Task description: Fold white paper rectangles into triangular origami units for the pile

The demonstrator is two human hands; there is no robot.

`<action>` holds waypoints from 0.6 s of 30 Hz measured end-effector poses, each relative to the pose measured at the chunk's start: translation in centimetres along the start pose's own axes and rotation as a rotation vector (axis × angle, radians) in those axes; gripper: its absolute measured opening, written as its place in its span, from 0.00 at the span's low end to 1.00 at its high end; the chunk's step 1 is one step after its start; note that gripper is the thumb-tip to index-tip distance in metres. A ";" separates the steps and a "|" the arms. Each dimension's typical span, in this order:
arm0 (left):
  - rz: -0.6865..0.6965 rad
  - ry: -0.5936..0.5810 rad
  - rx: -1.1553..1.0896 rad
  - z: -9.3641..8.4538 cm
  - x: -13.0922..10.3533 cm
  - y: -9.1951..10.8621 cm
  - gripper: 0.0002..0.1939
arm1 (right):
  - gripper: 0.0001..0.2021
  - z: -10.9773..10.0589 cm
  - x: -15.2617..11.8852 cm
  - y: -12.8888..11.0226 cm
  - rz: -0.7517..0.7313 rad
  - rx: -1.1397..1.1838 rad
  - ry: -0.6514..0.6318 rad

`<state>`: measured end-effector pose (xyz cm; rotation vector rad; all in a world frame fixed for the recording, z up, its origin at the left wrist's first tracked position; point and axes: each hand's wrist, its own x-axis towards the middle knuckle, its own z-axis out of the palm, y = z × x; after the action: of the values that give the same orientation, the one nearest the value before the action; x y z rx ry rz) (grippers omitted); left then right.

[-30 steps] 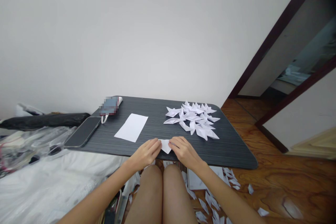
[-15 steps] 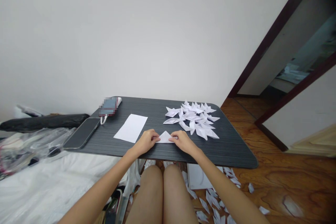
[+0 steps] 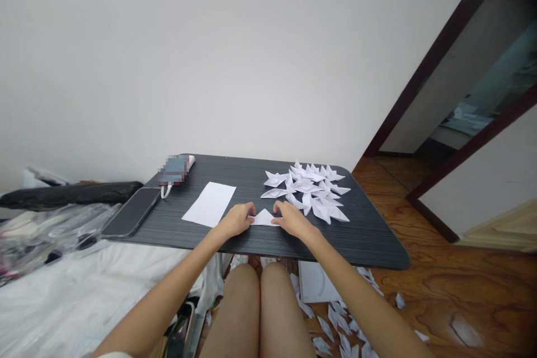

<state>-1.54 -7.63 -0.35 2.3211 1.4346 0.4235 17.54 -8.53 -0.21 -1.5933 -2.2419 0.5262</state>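
Note:
A small folded piece of white paper (image 3: 264, 217), peaked like a triangle, lies near the table's front edge between my two hands. My left hand (image 3: 237, 220) holds its left corner with the thumb, its index finger curled up above the sheet. On the right corner, my right hand (image 3: 290, 218) does the same, thumb on the paper and index finger raised. To the left lies a flat white sheet of paper (image 3: 210, 204). Beyond my right hand sits a pile of folded paper boats (image 3: 308, 187).
The dark table (image 3: 361, 243) stands against a white wall. At its left are a smartphone (image 3: 133, 212) and a blurred-out object (image 3: 173, 170) with a white cable. Folded paper pieces (image 3: 331, 324) litter the floor; white plastic sheeting (image 3: 84, 291) lies at left.
Both index fingers have lifted off the folded paper and curled upward, while the thumbs stay at its corners. The paper lies slightly farther from the table's front edge.

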 end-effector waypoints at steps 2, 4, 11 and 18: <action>0.051 0.059 0.064 0.0 -0.2 0.4 0.10 | 0.10 0.1 -0.4 -0.2 -0.078 -0.033 0.066; 0.157 0.112 0.094 0.1 -0.6 0.8 0.12 | 0.10 0.4 -1.1 -0.7 -0.206 -0.071 0.105; 0.425 0.100 0.025 0.8 -2.8 -0.3 0.17 | 0.19 2.1 -4.4 -1.4 -0.287 -0.172 0.177; 0.322 0.175 -0.056 0.7 -3.1 -0.8 0.09 | 0.12 0.8 -5.1 -0.4 -0.253 -0.114 0.191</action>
<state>-3.19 -10.24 -1.55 2.5263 1.1015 0.7640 18.46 -13.60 -1.02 -1.3197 -2.3132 0.1735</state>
